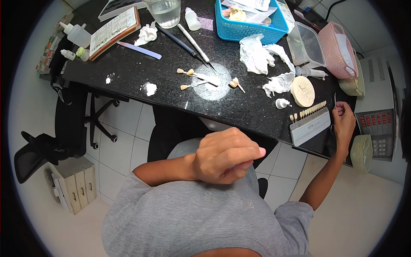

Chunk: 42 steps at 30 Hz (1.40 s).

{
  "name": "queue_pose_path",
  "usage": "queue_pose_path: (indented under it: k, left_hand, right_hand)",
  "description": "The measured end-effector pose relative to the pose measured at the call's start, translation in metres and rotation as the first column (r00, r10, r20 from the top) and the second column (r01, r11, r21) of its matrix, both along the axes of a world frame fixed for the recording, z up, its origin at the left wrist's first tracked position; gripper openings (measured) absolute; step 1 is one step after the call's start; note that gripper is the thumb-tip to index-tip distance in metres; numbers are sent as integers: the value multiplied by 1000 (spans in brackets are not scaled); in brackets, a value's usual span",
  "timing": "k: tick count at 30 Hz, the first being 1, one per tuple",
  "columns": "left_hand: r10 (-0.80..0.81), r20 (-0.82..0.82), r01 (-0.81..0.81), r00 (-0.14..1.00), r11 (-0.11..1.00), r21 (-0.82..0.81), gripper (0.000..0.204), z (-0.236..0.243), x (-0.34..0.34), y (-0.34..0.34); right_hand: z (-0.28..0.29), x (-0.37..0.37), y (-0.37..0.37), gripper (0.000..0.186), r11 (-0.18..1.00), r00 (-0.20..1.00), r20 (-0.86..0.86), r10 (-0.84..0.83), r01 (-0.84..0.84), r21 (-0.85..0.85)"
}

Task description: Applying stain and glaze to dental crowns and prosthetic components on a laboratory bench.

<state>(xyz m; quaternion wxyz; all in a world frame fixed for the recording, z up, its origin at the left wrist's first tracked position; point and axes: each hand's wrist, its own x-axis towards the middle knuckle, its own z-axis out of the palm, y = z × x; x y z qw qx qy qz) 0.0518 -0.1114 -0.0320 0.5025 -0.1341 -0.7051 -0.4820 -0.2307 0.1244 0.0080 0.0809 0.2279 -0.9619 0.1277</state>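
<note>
My left hand point(227, 155) is raised in front of my chest, its fingers curled closed. Whatever they may hold is hidden. Over at the right end of the black counter, my right hand point(343, 119) pinches small scissors point(335, 99), their thin tip pointing away from me and a dark loop partly showing below. Beside that hand stands a tooth shade guide point(311, 124) with a row of tooth tabs on a grey holder. Near the counter's middle lie several loose tooth tabs point(189, 72), and a tooth-coloured piece point(234, 82) with a stick lies close by.
A round cream block point(302, 91), a white dropper bottle point(282, 103) and crumpled tissue point(255, 55) lie left of the shade guide. Behind are a blue basket point(252, 35), a clear tub point(306, 45) and a glass of water point(165, 13). Brushes point(193, 43) rest on the black counter point(141, 70).
</note>
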Motion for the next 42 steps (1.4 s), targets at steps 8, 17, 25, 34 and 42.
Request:
queue_pose_path:
  k: [8, 17, 25, 34, 42]
  left_hand:
    - [-286, 276, 278, 918, 958, 67, 27, 21, 0, -4]
    - [-374, 200, 333, 906, 919, 211, 31, 44, -27, 9]
    - [-572, 36, 454, 820, 687, 568, 19, 42, -11, -15]
    - [-696, 103, 479, 711, 586, 653, 29, 43, -6, -14]
    - [-253, 354, 319, 901, 937, -144, 22, 72, -13, -50]
  right_hand:
    - [57, 71, -22, 17, 671, 993, 110, 35, 58, -739]
    - [45, 177, -58, 23, 555, 647, 3, 762, -651, -519]
    - [5, 177, -68, 26, 382, 345, 317, 884, -139, -914]
    - [-6, 171, -73, 47, 404, -227, 391, 892, 10, -915]
    - [-10, 166, -74, 36, 215, -130, 256, 958, -266, -940]
